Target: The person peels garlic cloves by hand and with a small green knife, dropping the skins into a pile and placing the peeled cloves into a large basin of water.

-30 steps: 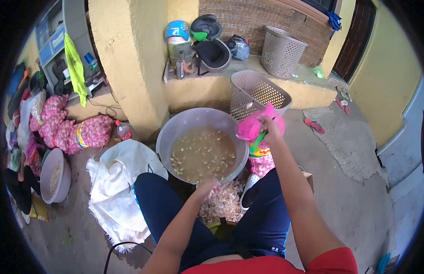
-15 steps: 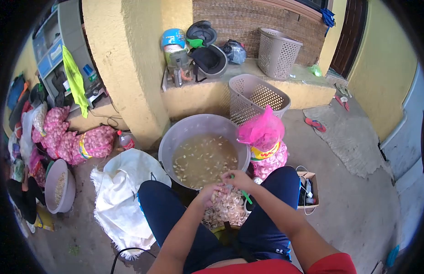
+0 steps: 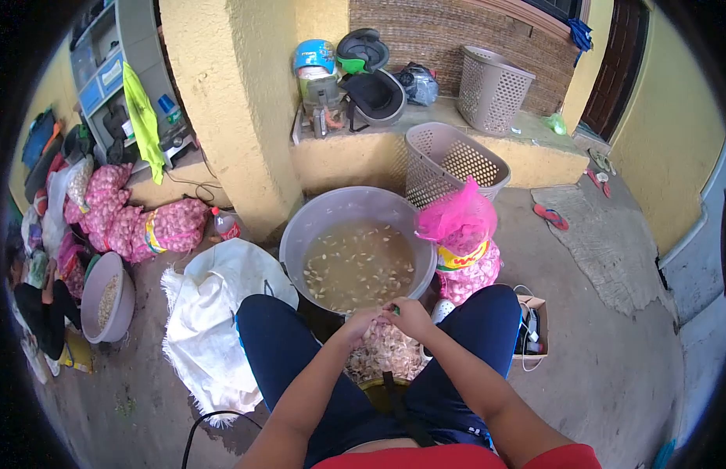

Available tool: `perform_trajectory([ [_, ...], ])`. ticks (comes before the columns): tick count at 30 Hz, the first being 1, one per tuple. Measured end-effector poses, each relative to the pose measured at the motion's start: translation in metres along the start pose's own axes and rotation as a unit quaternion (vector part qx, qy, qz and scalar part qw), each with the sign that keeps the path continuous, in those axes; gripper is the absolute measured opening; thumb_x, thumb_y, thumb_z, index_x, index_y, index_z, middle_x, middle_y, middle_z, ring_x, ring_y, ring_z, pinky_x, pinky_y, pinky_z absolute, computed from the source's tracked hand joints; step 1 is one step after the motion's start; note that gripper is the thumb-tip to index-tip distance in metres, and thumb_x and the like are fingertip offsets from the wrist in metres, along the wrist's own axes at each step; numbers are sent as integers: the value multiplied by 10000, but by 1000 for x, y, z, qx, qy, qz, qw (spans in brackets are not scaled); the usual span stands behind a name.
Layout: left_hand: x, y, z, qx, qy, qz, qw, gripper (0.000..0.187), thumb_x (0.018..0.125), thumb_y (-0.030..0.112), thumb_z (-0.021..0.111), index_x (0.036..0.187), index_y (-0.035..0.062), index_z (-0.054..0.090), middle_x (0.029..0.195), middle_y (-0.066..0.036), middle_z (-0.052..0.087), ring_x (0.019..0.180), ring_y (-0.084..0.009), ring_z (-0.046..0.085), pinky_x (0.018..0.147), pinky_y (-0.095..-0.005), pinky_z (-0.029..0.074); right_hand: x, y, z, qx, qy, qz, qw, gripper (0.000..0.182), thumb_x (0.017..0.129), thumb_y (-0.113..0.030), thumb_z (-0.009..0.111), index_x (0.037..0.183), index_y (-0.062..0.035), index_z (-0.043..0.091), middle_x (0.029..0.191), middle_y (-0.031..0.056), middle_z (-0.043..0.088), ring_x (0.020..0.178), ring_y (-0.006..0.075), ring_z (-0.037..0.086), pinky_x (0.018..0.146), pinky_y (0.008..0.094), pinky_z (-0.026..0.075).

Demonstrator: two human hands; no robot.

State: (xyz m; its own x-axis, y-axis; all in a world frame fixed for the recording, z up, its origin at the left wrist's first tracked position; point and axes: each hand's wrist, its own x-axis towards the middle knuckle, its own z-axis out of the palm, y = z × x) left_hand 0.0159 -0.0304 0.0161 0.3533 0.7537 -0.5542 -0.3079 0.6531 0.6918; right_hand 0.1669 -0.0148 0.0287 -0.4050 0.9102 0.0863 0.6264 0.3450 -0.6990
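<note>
A: What have you got in your fingers?

B: Your right hand (image 3: pixel 410 316) is curled round a small green piece (image 3: pixel 396 310), and your left hand (image 3: pixel 363 323) meets it at the fingertips. I can't tell whether the left is pinching anything.

A: Which way does the green piece point?

B: Your fingers cover most of it, so I can't tell its long axis. It looks light and stiff; take it by the visible green part.

A: And just below your grip?

B: Loose papery skins (image 3: pixel 385 352), probably feather-light and brittle, lying every which way.

A: Just beyond your hands?

B: The round basin (image 3: pixel 294 242), with pale cloves (image 3: pixel 316 275) in cloudy water. They're likely firm but slippery, so pinch one across its fat sides. Their long axes point all ways.

A: Beyond, to the right of your grip?

B: A pink net bag (image 3: pixel 467 275), standing with its long axis roughly upright, loose mesh on top. It should be heavy and soft-sided; gather the mesh and support underneath.
</note>
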Motion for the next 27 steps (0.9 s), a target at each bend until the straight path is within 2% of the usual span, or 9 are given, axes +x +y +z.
perform_trajectory([
  [4,1,1,-5,37,16,48,998,218,844,201,456,910,13,543,578,0,448,429,-58,367,351,-198,308,0,-3,-6,37,4,30,999,254,701,-216,614,819,8,592,764,168,584,719,295,567,659,344,431],
  [6,-3,4,-3,59,46,68,995,202,830,197,489,881,13,556,561,10,439,433,-51,367,354,-194,309,0,-1,-5,71,6,62,996,262,703,-221,620,834,4,595,745,150,586,698,254,568,651,330,430],
  [10,0,2,-9,40,40,78,995,185,801,182,542,869,11,561,563,17,428,442,-50,361,362,-185,308,2,6,-1,122,24,109,986,258,700,-219,637,834,0,605,684,86,585,620,157,547,596,295,431],
  [12,1,3,-10,55,55,72,994,192,791,176,558,881,7,558,562,18,424,445,-50,358,364,-182,307,2,4,-4,183,9,158,970,239,705,-194,642,834,3,601,643,55,562,558,119,513,535,265,416],
  [15,-5,7,-6,22,28,86,996,200,780,164,571,895,1,552,576,10,432,453,-51,370,366,-184,309,5,5,-4,301,6,209,930,213,714,-147,640,848,10,587,593,25,527,479,83,463,458,222,375],
  [16,-5,6,-7,49,30,111,992,209,775,164,575,899,-2,555,609,3,462,464,-54,387,378,-184,319,6,5,-3,345,7,221,912,206,717,-130,638,856,12,581,578,17,515,456,73,447,435,209,358],
  [18,-5,6,-8,102,33,163,981,226,764,165,584,905,-9,560,676,-12,523,486,-61,423,402,-185,339,6,4,-5,376,-4,208,903,200,725,-102,626,872,18,567,564,13,500,444,67,432,422,200,346],
  [24,-1,6,-12,60,39,166,983,286,732,130,616,953,-21,516,746,-36,529,470,-61,421,411,-187,354,7,-3,-8,414,-13,178,892,192,732,-75,612,881,33,555,587,10,507,438,60,423,409,198,352],
  [27,0,6,-11,37,39,169,984,241,749,105,598,942,-6,505,725,-34,506,480,-68,424,416,-186,361,8,-5,-8,427,8,179,886,195,727,-75,617,879,30,556,604,7,515,441,56,425,410,196,357],
])
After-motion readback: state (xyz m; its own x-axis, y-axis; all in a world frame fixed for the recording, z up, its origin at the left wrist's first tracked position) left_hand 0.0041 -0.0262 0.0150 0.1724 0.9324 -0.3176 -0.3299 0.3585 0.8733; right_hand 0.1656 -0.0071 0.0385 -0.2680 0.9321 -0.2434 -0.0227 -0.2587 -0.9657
